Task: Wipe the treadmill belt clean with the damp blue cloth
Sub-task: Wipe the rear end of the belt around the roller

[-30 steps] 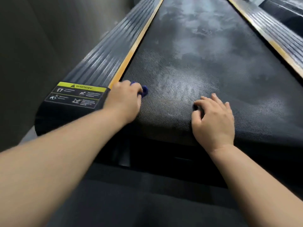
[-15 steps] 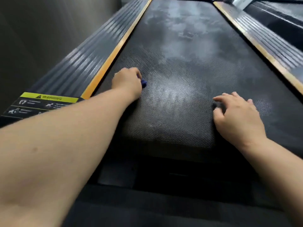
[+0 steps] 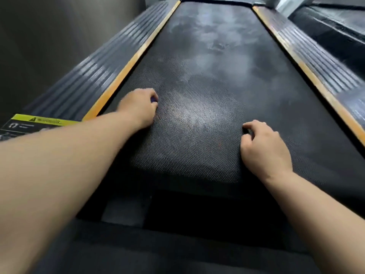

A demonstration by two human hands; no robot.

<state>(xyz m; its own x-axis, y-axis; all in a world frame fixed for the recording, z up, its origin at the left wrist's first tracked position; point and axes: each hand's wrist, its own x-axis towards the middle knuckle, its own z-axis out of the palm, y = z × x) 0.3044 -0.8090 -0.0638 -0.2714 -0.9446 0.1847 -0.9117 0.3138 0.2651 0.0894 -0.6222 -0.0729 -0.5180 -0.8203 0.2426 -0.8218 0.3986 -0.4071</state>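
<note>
- Left hand (image 3: pixel 139 107): closed over the blue cloth (image 3: pixel 154 99) and pressed down on the belt (image 3: pixel 213 91) near its left edge; only a small blue corner is seen past the knuckles, the rest being hidden under the palm; the flat, pressing hold is judged to suit scrubbing the belt
- Right hand (image 3: pixel 264 147): laid on the belt toward its right side, fingers curled under and nothing seen held; it is judged to serve as a brace for the leaning body, or to steady the belt against sliding
- Belt: dark, dotted texture; pale grey smears are seen across the middle and far stretches, so most of the length is judged not yet cleaned
- Orange strip (image 3: pixel 126 70): runs just beside the left hand, between belt and left side rail (image 3: pixel 94 72); a sideways stroke is bounded by it
- Right side rail (image 3: pixel 324 68): ribbed, with its own orange edge, well apart from the right hand
- Warning sticker (image 3: pixel 35 120): yellow and black, at the near end of the left rail, partly covered by the left forearm
- Obstructions: nothing is seen lying on the belt ahead; the far smears are judged to call for a longer reach
</note>
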